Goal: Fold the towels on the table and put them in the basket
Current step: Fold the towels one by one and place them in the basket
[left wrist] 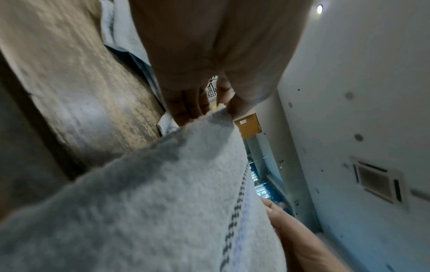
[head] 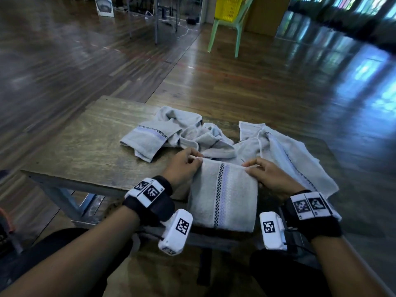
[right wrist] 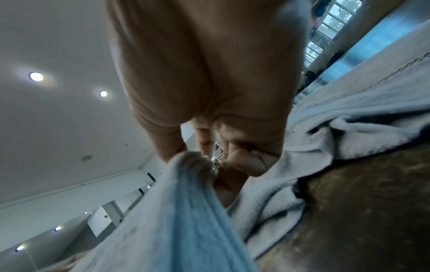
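A pale grey towel (head: 222, 196) with a checked stripe hangs folded over the near edge of the wooden table (head: 85, 142). My left hand (head: 188, 166) pinches its top left corner, and my right hand (head: 263, 172) pinches its top right corner. In the left wrist view the thumb and fingers of my left hand (left wrist: 209, 108) nip the towel (left wrist: 163, 202) edge. In the right wrist view my right hand (right wrist: 204, 160) grips a bunched corner of the towel (right wrist: 177, 211). Two more crumpled grey towels lie behind, one at the left (head: 171, 133) and one at the right (head: 289, 153).
A yellow basket (head: 228, 7) sits on a green plastic chair (head: 229, 28) far across the wooden floor. Table legs and cables stand at the back. My dark-clothed knees are under the table's near edge.
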Motion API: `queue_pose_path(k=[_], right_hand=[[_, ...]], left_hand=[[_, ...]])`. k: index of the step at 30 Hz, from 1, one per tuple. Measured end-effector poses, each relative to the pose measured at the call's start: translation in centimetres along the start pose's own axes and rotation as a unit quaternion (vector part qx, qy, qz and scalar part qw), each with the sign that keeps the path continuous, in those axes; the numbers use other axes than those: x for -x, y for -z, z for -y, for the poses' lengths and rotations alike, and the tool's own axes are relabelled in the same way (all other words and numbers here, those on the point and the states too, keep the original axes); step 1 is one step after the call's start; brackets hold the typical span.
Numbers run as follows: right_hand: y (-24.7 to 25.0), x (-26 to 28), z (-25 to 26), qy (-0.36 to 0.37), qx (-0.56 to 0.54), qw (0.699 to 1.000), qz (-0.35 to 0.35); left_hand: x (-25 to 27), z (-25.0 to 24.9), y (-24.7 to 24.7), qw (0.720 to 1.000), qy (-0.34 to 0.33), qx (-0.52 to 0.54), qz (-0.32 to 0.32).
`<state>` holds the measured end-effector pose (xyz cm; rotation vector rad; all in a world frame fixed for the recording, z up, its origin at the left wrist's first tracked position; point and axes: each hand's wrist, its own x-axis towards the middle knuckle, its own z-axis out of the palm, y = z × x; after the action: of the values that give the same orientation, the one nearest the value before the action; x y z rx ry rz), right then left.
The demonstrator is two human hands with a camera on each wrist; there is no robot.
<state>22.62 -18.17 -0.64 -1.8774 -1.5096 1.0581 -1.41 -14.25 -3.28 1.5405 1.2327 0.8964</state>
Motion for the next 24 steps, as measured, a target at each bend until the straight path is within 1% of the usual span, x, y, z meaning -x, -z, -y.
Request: queue_pose_path(k=[3,6,8,9,12,15,17,20,22,24], right_hand=[[0.2,-0.6,-1.4,-0.017,0.034,0.999,0.005],[0.4,-1.2,-2.5,-0.015,0.054,0.998,0.009],[0.0,-1.6,-3.3,-0.011,0.076,0.997,-0.01],[-0.2,-1.9,-3.6,-0.007,0.103,0.994,-0.023],[-1.0,-2.4,-4.3,0.019,0.188,0.98,-0.056],[-1.0,-3.0,-4.4,0.049,0.215,0.973,-0.074],[-0.8,-3.2,-4.3,0.067,0.224,0.97,-0.066],[-0.1,-3.0,-4.2,0.09,0.24,0.966,-0.026],[0.2,-2.7,-4.3,0.098,0.247,0.964,-0.011],[0.3,-2.7,-4.5,0.119,0.253,0.96,-0.022]], left_hand=[[-1.3,0.5,-1.0,0.994,-0.012,-0.101,0.043],[-2.5,1.3,-1.7,0.968,-0.032,-0.233,0.083],[-3.0,1.8,-2.2,0.951,-0.044,-0.292,0.096],[-3.3,2.0,-2.5,0.943,-0.053,-0.314,0.098],[-4.0,2.5,-3.3,0.928,-0.081,-0.348,0.107],[-4.5,3.0,-2.9,0.913,-0.114,-0.377,0.108],[-4.7,2.8,-2.7,0.913,-0.142,-0.367,0.11],[-4.8,2.4,-2.8,0.906,-0.17,-0.362,0.141],[-4.9,2.7,-2.9,0.892,-0.165,-0.39,0.155],[-5.0,3.0,-3.1,0.888,-0.155,-0.403,0.158]])
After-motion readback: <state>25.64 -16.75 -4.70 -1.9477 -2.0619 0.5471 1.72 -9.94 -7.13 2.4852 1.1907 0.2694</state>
